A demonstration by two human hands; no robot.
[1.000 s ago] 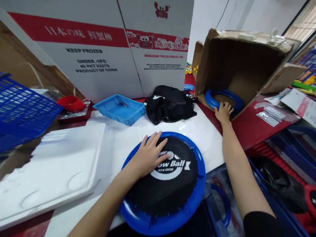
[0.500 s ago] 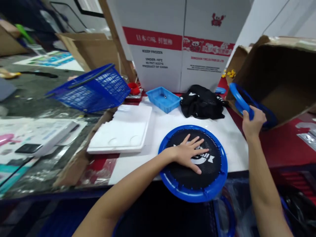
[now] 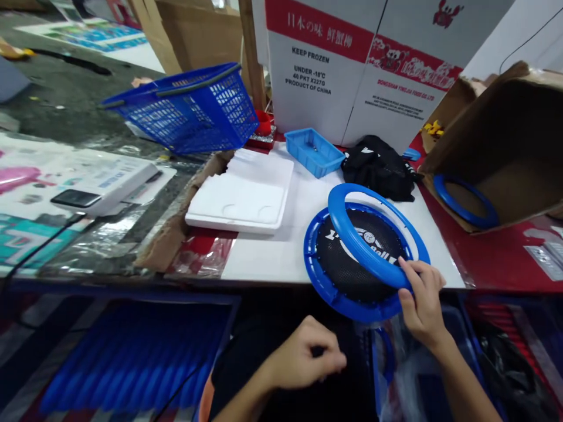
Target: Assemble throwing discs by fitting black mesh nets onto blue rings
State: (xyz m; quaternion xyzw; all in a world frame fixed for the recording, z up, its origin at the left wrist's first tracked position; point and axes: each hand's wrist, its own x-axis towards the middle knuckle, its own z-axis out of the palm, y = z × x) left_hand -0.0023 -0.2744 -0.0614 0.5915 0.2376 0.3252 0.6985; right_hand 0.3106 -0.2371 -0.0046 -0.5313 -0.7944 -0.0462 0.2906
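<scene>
My right hand (image 3: 424, 305) pinches the lower right edge of a plain blue plastic ring (image 3: 354, 243), thumb beneath and fingers on top. The ring is tilted over a round disc (image 3: 347, 278) with a blue rim and a black mesh face bearing white lettering. Whether the ring touches the disc, I cannot tell. The disc lies on a white sheet and juts past the table's front edge. My left hand (image 3: 305, 354) is in front of the table, above my lap, its fingers loosely curled. Nothing shows in it, and it touches neither disc nor ring.
Another blue ring (image 3: 461, 211) lies in an open cardboard box (image 3: 501, 140) at right. Behind the disc are black fabric (image 3: 378, 170) and a light blue tray (image 3: 314, 155). White foam (image 3: 241, 196) and a tilted blue basket (image 3: 193, 111) are at left. A large carton (image 3: 316, 105) stands behind.
My right hand has brought the ring from the cardboard box to over the disc. My left hand has left the disc, drawn back toward me and curled its fingers. The view has shifted.
</scene>
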